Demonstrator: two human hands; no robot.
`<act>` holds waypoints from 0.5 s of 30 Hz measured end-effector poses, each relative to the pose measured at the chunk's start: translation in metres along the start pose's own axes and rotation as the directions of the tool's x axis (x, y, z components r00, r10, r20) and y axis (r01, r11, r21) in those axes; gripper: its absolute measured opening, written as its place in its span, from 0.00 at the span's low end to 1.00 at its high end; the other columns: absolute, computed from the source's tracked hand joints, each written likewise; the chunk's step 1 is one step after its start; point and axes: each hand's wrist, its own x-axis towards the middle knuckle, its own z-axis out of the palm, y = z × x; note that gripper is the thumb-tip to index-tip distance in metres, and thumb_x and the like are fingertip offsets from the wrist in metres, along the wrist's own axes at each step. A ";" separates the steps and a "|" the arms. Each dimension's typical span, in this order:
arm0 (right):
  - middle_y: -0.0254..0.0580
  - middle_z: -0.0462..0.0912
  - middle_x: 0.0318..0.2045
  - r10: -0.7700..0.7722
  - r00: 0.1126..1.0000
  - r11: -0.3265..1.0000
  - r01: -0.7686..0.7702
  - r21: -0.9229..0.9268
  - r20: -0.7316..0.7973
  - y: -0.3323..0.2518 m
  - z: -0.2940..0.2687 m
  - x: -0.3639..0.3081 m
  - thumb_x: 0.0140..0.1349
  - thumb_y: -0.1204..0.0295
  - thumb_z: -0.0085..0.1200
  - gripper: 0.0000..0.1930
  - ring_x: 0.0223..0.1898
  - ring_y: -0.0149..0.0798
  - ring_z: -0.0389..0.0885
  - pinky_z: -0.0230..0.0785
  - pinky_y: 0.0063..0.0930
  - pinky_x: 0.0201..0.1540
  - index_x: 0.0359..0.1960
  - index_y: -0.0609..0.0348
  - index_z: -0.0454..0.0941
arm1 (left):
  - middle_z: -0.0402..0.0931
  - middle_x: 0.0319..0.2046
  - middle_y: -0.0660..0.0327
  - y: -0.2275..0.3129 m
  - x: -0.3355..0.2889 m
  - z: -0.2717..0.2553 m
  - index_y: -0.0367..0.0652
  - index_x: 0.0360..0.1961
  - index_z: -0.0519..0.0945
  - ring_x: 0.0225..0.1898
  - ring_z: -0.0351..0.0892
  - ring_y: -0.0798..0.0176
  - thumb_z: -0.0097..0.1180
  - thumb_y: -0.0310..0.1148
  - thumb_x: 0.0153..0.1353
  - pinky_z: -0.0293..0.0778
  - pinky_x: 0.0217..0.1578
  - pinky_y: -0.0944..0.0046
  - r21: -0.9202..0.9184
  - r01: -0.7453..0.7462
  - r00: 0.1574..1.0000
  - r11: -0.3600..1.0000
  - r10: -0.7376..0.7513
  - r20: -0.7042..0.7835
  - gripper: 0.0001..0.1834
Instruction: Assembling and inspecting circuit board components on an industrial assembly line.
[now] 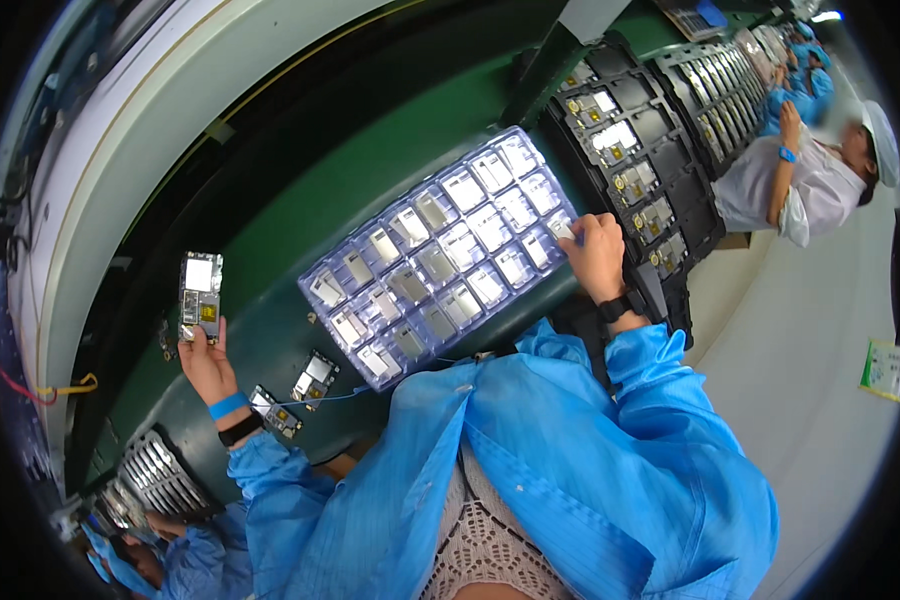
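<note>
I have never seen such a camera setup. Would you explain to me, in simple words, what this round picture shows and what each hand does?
There is no machine here, only a person's two bare hands. The picture comes from a wide fisheye camera on the person's head, looking down, so straight edges bend near the rim.

The left hand holds a circuit board by one end. The right hand has its fingers at a small light-coloured piece in a clear plastic tray; whether they grip it, I cannot tell. That tray, with rows of silvery pieces, lies on a green bench. Two more boards lie near the left forearm, and black trays stand to the right.
</note>
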 end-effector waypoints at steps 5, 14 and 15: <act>0.44 0.74 0.24 -0.106 0.994 0.976 0.104 0.190 -0.001 -0.014 -0.021 0.007 0.42 0.73 0.59 0.09 0.30 0.47 0.73 0.65 0.38 0.31 0.26 0.59 0.73 | 0.70 0.44 0.57 0.050 -0.110 0.066 0.37 0.48 0.64 0.44 0.72 0.64 0.44 0.24 0.59 0.72 0.45 0.56 0.005 0.066 0.962 0.998 -0.065 0.264 0.14; 0.33 0.74 0.29 -0.583 0.752 0.421 -0.044 0.906 0.307 -0.115 -0.121 0.012 0.55 0.80 0.49 0.06 0.27 0.23 0.70 0.64 0.14 0.28 0.36 0.63 0.73 | 0.69 0.45 0.52 0.050 -0.222 0.188 0.37 0.54 0.57 0.45 0.72 0.57 0.42 0.18 0.56 0.76 0.40 0.55 -0.061 0.293 0.857 0.954 -0.234 0.459 0.23; 0.32 0.74 0.29 -0.634 0.682 0.450 -0.060 0.891 0.366 -0.124 -0.124 0.011 0.55 0.80 0.49 0.07 0.26 0.22 0.70 0.65 0.14 0.28 0.37 0.63 0.73 | 0.69 0.44 0.51 0.053 -0.227 0.192 0.37 0.54 0.56 0.44 0.73 0.61 0.42 0.18 0.57 0.75 0.42 0.60 -0.065 0.325 0.847 0.943 -0.260 0.463 0.23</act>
